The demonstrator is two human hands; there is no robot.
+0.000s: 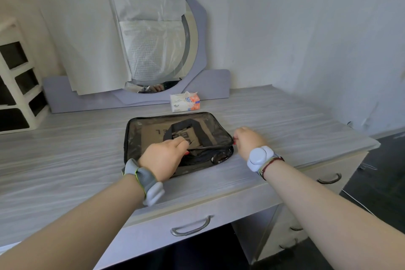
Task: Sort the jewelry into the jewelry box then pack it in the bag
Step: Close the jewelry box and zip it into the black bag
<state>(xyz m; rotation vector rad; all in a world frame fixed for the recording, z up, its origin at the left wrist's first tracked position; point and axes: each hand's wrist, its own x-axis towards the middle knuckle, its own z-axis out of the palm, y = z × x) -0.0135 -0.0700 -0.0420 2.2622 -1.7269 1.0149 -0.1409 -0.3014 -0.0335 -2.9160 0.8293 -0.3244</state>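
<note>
At the near edge of the desk, above a drawer with a metal handle, both hands work on the bag, which lies flat in the middle of the desktop. The left hand has its fingers curled down onto the bag's near top edge, pinching the film by the zip seam. The right hand is closed in a pinch at the bag's right corner, probably on the zip puller, though that is too small to make out. Through the clear top a flat brown box with lettering shows, likely the jewelry box already inside. The bag looks light and limp: thin, glossy film that would slip and buckle under a grip, with black fabric trim that gives firmer purchase. The two black carry handles folded across the top seem the safest place to lift it, and it should be kept level so the contents do not shift. Behind the bag stands a tissue pack, and beyond that a paper-covered mirror.
</note>
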